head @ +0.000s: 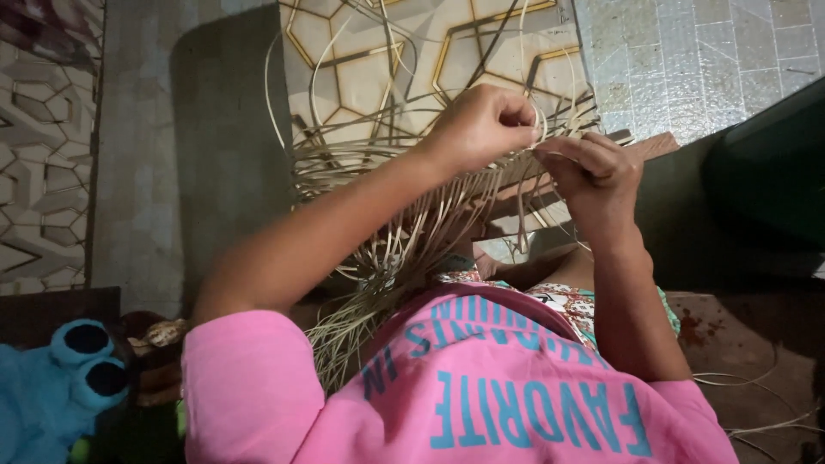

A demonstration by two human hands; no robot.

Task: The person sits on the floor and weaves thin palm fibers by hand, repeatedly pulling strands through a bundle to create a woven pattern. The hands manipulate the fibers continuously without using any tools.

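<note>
Pinched between the left hand (481, 129) and the right hand (595, 176) are thin cane strips (541, 137), pale, smooth and faintly glossy. Below the grip they join a half-woven basket (387, 232) of the same dry, stiff cane. Nearer the body, the pink shirt (481, 387) is soft matt cloth. Beyond the grip lies a floor (687, 60) of shiny, slightly textured tile.

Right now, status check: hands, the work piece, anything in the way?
Left hand and right hand both pinched shut on pale cane strips at the woven piece's edge. Loose strips fan across the lap. Nothing blocking either grip.
</note>
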